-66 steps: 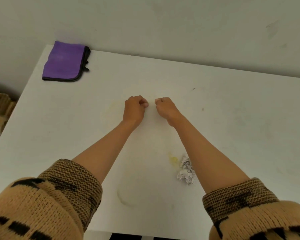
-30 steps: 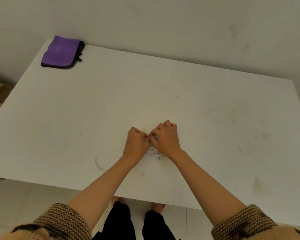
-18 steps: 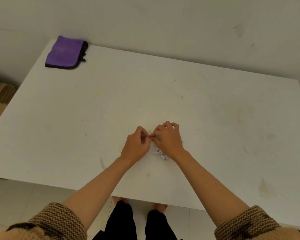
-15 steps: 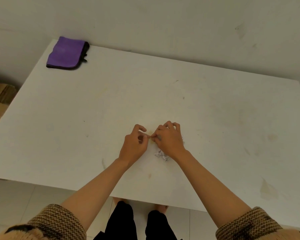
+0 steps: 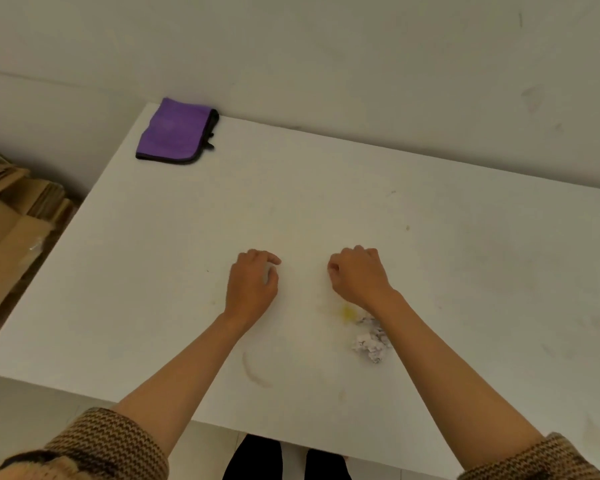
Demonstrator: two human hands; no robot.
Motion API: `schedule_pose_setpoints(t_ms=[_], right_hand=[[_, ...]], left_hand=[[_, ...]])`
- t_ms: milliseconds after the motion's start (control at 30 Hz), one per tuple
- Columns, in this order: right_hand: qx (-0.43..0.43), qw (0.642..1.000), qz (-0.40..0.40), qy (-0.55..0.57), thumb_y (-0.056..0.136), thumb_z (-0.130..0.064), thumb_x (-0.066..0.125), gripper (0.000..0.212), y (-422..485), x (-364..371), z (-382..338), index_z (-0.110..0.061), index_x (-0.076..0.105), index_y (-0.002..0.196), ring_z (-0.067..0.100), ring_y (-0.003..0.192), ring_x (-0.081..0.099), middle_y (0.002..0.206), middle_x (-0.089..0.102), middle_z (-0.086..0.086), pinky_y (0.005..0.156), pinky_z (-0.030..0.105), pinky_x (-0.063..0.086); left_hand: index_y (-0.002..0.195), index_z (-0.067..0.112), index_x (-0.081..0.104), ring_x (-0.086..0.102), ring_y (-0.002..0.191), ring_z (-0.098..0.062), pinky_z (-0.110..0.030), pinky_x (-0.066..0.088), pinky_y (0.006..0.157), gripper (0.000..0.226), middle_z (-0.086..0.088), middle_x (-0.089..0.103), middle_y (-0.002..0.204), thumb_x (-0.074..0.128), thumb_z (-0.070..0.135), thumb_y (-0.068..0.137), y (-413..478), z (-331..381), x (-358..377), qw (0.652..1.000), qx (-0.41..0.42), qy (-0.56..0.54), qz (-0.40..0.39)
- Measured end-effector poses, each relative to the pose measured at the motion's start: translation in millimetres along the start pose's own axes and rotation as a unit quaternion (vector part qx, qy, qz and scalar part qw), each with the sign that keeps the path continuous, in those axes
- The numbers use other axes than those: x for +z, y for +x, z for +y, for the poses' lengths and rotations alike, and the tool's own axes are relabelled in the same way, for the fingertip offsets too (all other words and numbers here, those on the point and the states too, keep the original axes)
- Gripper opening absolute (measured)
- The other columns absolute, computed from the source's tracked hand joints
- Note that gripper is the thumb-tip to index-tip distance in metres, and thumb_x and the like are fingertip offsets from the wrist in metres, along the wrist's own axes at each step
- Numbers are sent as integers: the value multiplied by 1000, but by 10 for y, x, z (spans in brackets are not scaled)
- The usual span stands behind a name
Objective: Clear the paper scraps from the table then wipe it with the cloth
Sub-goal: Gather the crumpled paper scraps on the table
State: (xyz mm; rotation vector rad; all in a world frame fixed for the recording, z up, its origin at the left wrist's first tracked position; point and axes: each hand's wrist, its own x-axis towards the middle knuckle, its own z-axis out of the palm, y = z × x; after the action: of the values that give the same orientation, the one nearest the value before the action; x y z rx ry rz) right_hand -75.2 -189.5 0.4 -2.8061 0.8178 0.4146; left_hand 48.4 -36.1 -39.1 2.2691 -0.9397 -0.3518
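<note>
1. At centre frame, on the white surface point(image 5: 153, 271), my left hand point(image 5: 253, 282) and my right hand point(image 5: 357, 275) lie apart, knuckles up.
2. My left fingers point(image 5: 269, 258) are loosely curled, with index and thumb parted and nothing visible between them. My right fingers point(image 5: 364, 252) are curled tightly into the palm. I cannot tell whether they enclose a scrap.
3. The paper scraps point(image 5: 371, 341) form a pale crumpled cluster right of centre in the lower half of the frame. They are just beside my right forearm and near a yellow stain point(image 5: 347, 311).
4. The purple cloth point(image 5: 177, 131) lies folded at upper left, on the far corner of the surface, well apart from both hands.
5. Step in hand, as I judge it: gathering the scraps.
   - I should draw my right hand back to the cluster and cup my fingers round the whole of it, not pinch at single pieces.
   - My left hand can serve as a stop on the opposite side, so that light paper does not skid away.
   - The lift should be straight up, clear of the stain.
   - I should then check the surface for stray bits.
6. Wiping is not yet begun, and the cloth lies untouched.
</note>
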Motion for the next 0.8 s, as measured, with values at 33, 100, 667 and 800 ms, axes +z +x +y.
schedule_pose_setpoints(t_ms=[33,100,667,800], right_hand=[[-2,999,24,36,95,-22,39,29,77,-2,-91,-16,58,116,25,111,47,117,58,5,99,38,29],[-16,993,44,112,95,-21,42,36,261,22,-299,-17,49,130,25,123,38,134,49,5,101,35,28],[-1,978,110,177,100,-18,32,48,1208,284,-1135,-5,24,145,20,145,11,155,19,9,118,31,8],[7,969,148,197,99,-17,34,46,1208,356,-1155,-5,30,144,18,144,14,154,24,7,117,27,6]], left_hand=[[99,15,64,52,103,-21,-24,31,84,19,-2,61,109,55,7,84,104,-90,-42,1000,1,17,7],[105,13,63,49,116,-25,-27,31,92,23,-5,58,122,56,6,83,318,-267,-121,999,5,37,9],[121,20,62,48,118,-29,-39,35,95,31,-11,54,130,57,25,91,1445,-804,-395,987,103,124,-21],[101,20,73,59,95,-26,-37,41,80,19,-7,66,104,64,25,85,1505,-835,-435,977,167,131,6]])
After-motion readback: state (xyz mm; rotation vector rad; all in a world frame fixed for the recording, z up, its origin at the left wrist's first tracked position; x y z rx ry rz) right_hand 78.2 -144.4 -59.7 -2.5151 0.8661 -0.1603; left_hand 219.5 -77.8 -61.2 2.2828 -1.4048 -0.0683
